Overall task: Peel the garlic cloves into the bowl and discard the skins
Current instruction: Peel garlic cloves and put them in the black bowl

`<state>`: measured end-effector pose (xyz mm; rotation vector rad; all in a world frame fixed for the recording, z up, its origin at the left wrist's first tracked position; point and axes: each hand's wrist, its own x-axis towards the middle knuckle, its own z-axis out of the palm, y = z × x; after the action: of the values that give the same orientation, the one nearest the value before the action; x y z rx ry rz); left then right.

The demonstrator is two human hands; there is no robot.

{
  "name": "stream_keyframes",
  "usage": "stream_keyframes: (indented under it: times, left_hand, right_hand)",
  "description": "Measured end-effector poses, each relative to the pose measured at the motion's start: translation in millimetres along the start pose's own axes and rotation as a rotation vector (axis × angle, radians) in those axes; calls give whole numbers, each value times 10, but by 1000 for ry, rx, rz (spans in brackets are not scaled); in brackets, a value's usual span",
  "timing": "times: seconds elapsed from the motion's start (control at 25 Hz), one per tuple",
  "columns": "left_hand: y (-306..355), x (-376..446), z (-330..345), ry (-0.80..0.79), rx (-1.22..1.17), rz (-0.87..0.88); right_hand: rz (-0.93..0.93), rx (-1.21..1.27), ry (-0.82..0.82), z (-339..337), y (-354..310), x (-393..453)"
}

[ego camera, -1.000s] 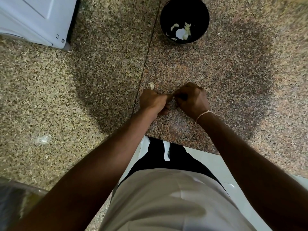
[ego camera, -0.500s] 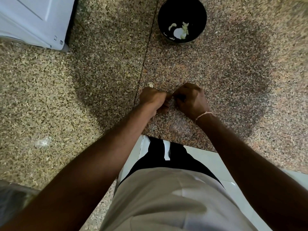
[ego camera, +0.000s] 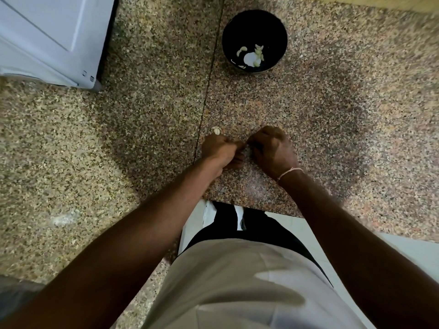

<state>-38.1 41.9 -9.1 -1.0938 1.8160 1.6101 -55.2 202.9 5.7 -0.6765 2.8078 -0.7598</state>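
My left hand (ego camera: pixel 221 150) and my right hand (ego camera: pixel 273 150) meet fingertip to fingertip just above the granite counter (ego camera: pixel 142 138), fingers curled, pinching something small between them; the thing itself is hidden by the fingers. A single garlic clove (ego camera: pixel 216 130) lies on the counter right beside my left knuckles. Farther back stands a black bowl (ego camera: pixel 275 27) holding a few pale peeled cloves (ego camera: pixel 251 57).
A white appliance (ego camera: pixel 47 36) fills the back left corner. The counter's front edge (ego camera: pixel 261 210) runs below my wrists, with white floor tiles (ego camera: pixel 403 252) beneath. A seam (ego camera: pixel 209 86) crosses the counter from the bowl toward my left hand.
Both hands stay together at the same spot, pinching. The view has shifted slightly, nothing else moved.
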Motion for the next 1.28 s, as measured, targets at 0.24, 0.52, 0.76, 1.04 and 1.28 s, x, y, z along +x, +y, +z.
stream_keyframes:
  times: [0.24,0.52,0.76,1.04,1.28]
  left_hand:
    - [-20,-96,-1,-57,-43,2]
    - [38,-249,-71,-297,-146,-38]
    - [60,-348,-118,-330,-152,73]
    - [149,-514,-27,-304,-173,184]
    - [126,-643,33,-250,-211,257]
  right_hand:
    - [73,46,75,36,-96,-204]
    - [73,173,189,-68,-180,-380]
    - [102,246,282,-112,-258,-470]
    - [183,385,340,-283,-236,-475]
    - [253,523,204,-373,-143,-403]
